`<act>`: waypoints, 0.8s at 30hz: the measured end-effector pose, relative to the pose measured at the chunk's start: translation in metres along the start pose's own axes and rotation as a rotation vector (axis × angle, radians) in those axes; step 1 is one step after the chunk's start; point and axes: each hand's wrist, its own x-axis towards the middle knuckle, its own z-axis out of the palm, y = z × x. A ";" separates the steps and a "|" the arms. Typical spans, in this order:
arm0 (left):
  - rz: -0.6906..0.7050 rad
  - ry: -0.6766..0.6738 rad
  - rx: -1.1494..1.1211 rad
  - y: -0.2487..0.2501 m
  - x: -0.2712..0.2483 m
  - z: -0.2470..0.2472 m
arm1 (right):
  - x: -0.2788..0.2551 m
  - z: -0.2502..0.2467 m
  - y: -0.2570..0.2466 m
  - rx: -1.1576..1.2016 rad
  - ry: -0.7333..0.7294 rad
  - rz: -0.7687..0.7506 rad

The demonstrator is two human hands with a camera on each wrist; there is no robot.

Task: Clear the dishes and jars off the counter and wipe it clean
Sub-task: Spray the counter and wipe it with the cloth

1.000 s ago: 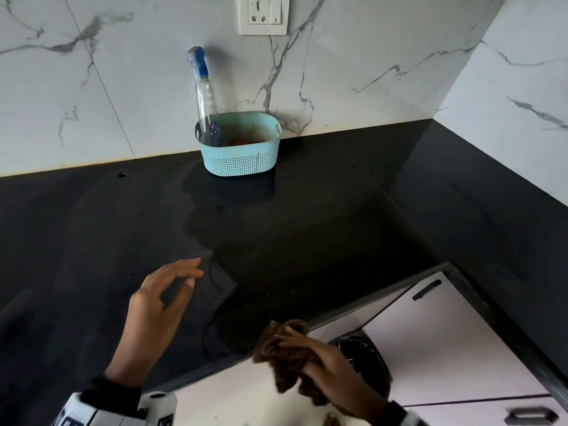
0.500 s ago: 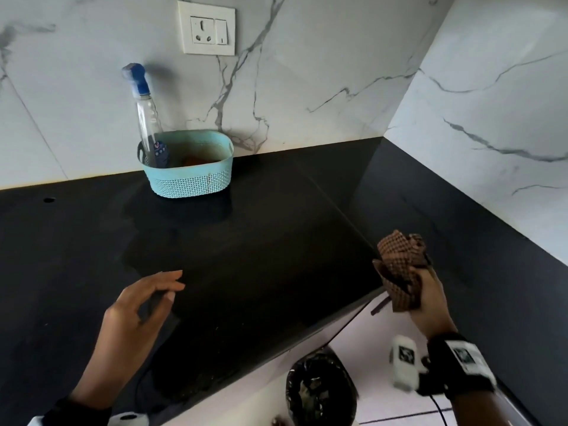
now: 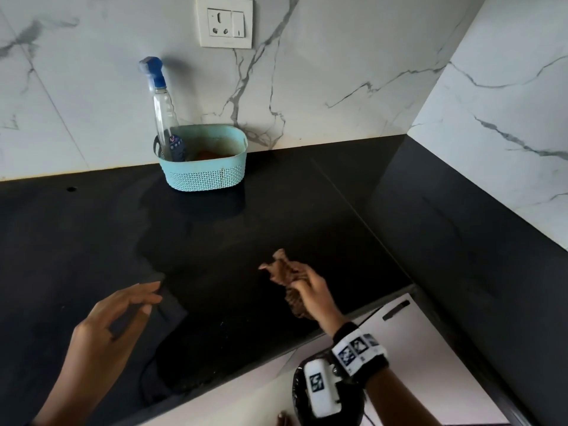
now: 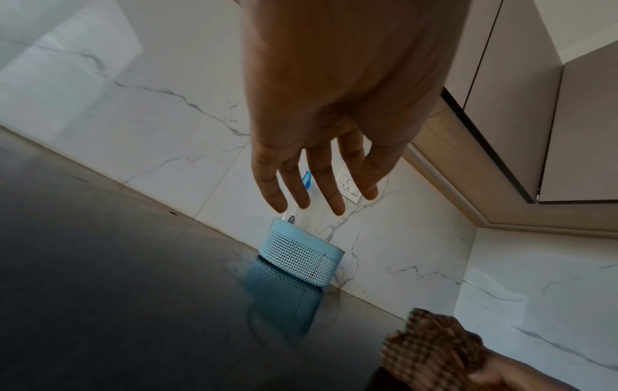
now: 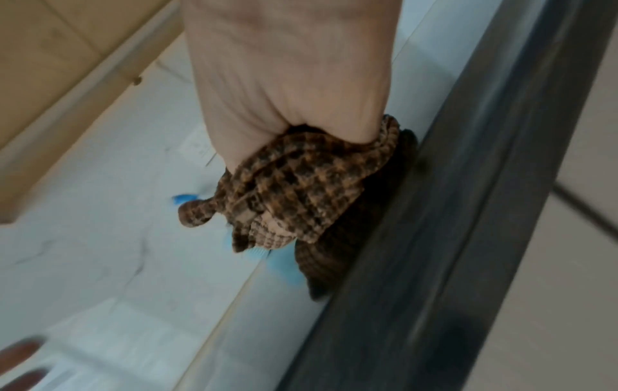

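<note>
Over the black counter near its front edge, my right hand is fisted round a bunched brown cloth, while my left hand hovers beside it, fingers loosely spread, holding nothing. Beyond both hands, against the wall, stands a blue basket with a spray bottle upright inside; nothing lies between.

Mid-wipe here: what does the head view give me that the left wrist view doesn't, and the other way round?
Head view only: the right hand whole, gripping the bunched brown cloth over the black counter, plus the cabinet fronts below the counter edge. Left wrist view only: the upper cabinets on the wall. Both: the open left hand, the blue basket with the spray bottle, the wall socket and the cloth.
</note>
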 end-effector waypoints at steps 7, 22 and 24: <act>-0.047 0.006 0.023 -0.005 -0.029 -0.032 | -0.071 0.111 -0.012 -0.026 -0.493 0.014; -0.058 0.092 -0.018 -0.012 -0.042 -0.049 | -0.134 0.001 -0.015 0.598 -0.007 0.075; -0.046 0.095 -0.025 -0.011 -0.035 -0.045 | -0.120 -0.025 -0.013 0.854 -0.030 0.267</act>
